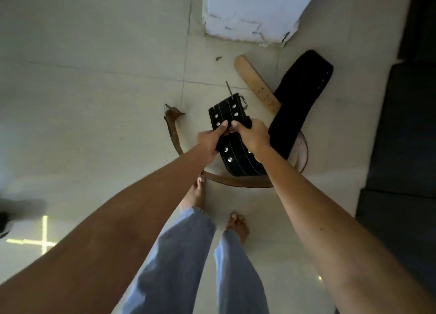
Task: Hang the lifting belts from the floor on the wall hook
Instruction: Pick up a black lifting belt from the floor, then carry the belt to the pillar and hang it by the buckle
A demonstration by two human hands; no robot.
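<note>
Black leather, studded with silver rivets, fills both grips: the left hand (pixel 207 140) and the right hand (pixel 252 137) are clenched side by side on the black belt (pixel 230 134) at the centre of the frame, thumbs pressed on its face. Its metal buckle (pixel 243 101) points toward the top. Beneath it on the tiled floor (pixel 94 78) curves a brown belt (pixel 173 134), and just right lie a wide black padded belt (pixel 299 96) and a tan strap (pixel 257 83) partly under it. Bare feet and blue trousers (pixel 188 254) show lower centre; a white pillar base (pixel 250 9) stands top centre.
</note>
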